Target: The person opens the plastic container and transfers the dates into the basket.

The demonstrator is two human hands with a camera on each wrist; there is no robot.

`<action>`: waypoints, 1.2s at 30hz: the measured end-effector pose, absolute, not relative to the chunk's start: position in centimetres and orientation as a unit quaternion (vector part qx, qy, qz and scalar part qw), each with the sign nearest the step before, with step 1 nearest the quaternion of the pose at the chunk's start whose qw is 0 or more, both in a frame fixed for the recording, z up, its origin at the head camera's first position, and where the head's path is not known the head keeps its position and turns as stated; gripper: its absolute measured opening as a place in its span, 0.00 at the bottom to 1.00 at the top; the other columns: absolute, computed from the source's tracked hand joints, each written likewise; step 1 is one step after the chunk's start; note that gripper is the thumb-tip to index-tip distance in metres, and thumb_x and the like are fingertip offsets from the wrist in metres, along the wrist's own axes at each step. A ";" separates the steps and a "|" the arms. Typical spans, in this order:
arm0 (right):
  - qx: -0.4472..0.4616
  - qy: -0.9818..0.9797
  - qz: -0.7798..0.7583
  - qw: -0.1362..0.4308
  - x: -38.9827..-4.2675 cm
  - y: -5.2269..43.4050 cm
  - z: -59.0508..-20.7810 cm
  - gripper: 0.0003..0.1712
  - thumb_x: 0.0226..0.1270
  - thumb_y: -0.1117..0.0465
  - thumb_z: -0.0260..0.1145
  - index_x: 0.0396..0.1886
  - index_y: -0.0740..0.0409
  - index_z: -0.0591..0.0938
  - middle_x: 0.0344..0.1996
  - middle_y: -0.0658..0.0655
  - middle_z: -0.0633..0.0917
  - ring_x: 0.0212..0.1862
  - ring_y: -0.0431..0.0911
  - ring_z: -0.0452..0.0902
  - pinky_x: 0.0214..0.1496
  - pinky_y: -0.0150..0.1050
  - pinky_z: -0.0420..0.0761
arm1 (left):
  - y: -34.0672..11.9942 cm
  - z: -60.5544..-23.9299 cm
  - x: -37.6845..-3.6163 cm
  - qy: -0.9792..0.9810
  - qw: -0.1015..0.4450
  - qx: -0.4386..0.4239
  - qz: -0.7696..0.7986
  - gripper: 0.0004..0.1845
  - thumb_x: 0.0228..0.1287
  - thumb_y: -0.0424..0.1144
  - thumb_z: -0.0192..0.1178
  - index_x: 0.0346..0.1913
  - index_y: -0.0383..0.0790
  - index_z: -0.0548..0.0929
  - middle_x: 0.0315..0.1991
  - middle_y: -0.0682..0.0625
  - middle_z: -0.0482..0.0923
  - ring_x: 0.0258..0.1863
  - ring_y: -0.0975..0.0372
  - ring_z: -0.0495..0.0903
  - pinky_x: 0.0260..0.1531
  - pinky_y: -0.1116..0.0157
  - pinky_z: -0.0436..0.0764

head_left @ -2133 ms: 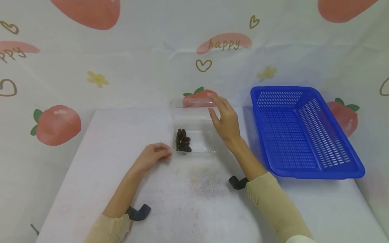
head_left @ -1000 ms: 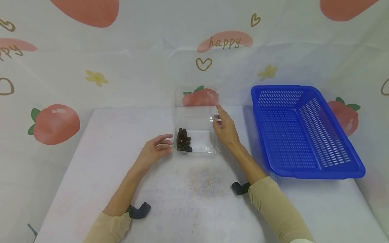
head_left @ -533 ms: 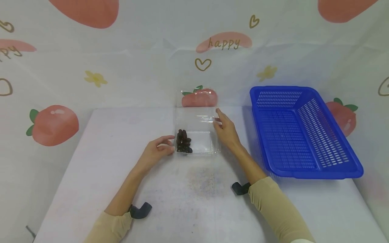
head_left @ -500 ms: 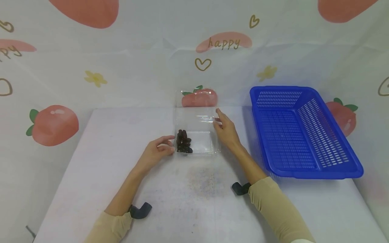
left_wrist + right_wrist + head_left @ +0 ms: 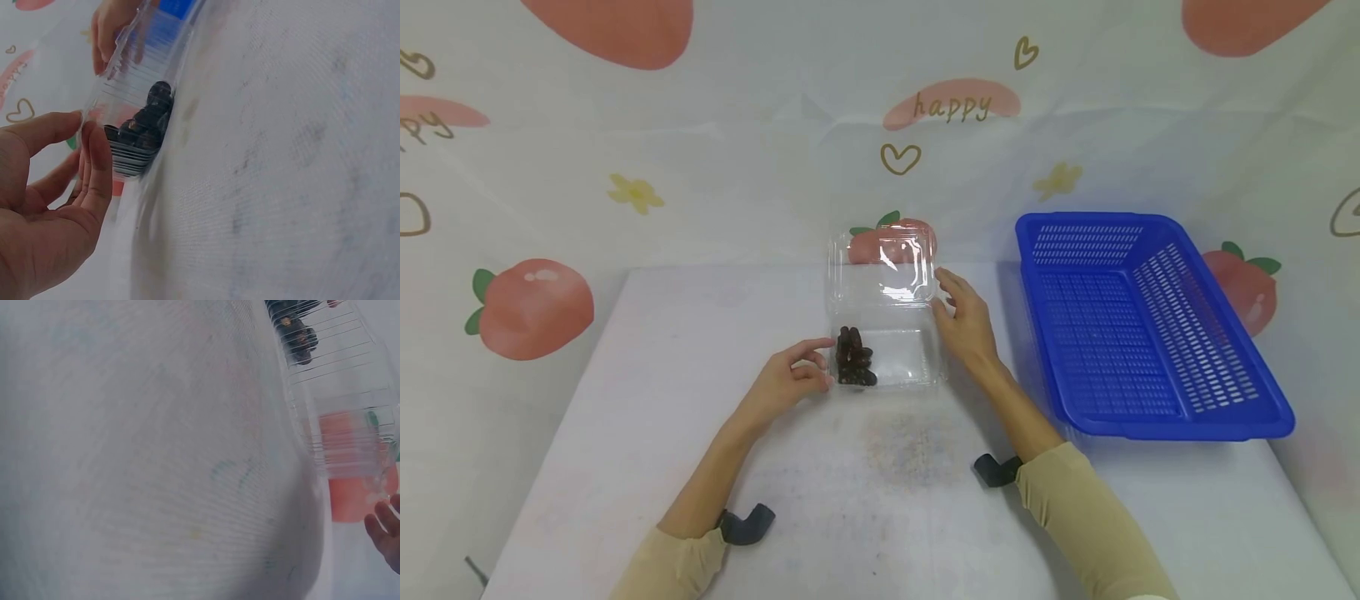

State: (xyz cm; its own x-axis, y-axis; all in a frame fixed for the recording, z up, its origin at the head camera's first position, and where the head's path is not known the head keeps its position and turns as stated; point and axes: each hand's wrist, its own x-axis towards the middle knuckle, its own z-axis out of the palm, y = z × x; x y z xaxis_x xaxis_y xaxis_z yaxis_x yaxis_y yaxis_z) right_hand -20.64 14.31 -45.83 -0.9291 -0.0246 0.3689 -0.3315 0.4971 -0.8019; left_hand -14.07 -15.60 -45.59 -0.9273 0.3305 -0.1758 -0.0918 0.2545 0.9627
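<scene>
Staged recording booth: strawberry-print backdrop (image 5: 700,167) (reads "happy") enclosing white table (image 5: 887,500).

**Around the work area**

A blue perforated plastic basket (image 5: 1150,325) sits on the right side of the white table (image 5: 625,400), tilted slightly, with its far end near the backdrop. A pale fabric backdrop (image 5: 700,167) hangs behind the table, printed with pink strawberries (image 5: 535,308), yellow flowers (image 5: 636,193), outlined hearts (image 5: 900,157) and the word "happy" (image 5: 951,107). A faint stain (image 5: 902,442) marks the table's middle.
</scene>
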 end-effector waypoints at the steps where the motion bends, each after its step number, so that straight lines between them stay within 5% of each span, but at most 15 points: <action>1: 0.107 -0.851 0.487 0.169 -20.6 14.3 -45.8 0.26 0.68 0.70 0.61 0.66 0.65 0.75 0.64 0.60 0.76 0.64 0.54 0.74 0.62 0.45 0.78 | -15.6 -45.6 -14.1 0.773 0.176 0.078 0.605 0.32 0.60 0.25 0.62 0.69 0.40 0.72 0.45 0.42 0.72 0.38 0.60 0.83 0.41 0.69 0.81; 13: 0.165 -0.829 0.480 0.235 -19.3 13.4 -44.7 0.22 0.60 0.75 0.66 0.55 0.63 0.83 0.51 0.61 0.85 0.55 0.53 0.81 0.61 0.43 0.78 | -15.5 -45.4 -13.9 0.767 0.179 0.082 0.610 0.32 0.62 0.26 0.62 0.70 0.39 0.71 0.47 0.40 0.71 0.39 0.61 0.83 0.42 0.69 0.82; 26: 0.195 -0.818 0.539 0.038 -17.8 10.0 -44.1 0.16 0.65 0.70 0.68 0.53 0.65 0.84 0.46 0.57 0.87 0.45 0.47 0.86 0.49 0.36 0.84 | -15.9 -45.4 -13.6 0.774 0.180 0.078 0.603 0.32 0.62 0.27 0.64 0.70 0.41 0.70 0.49 0.40 0.71 0.41 0.59 0.83 0.42 0.69 0.82; 36: 0.188 -0.836 0.515 -0.026 -18.2 8.4 -44.3 0.14 0.65 0.68 0.69 0.51 0.61 0.85 0.47 0.56 0.87 0.45 0.46 0.86 0.50 0.36 0.83 | -15.8 -45.4 -13.2 0.777 0.181 0.072 0.599 0.32 0.63 0.28 0.65 0.70 0.41 0.71 0.48 0.40 0.72 0.41 0.59 0.82 0.41 0.69 0.82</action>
State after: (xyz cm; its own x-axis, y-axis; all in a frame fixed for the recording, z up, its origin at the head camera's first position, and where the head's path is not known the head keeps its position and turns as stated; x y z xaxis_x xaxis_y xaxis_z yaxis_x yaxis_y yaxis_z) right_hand -18.16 8.37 -44.28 -0.9278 -0.3411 0.1510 -0.2884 0.3991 -0.8704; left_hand -13.23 -15.79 -45.41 -0.9242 0.3282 -0.1952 -0.1054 0.2720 0.9565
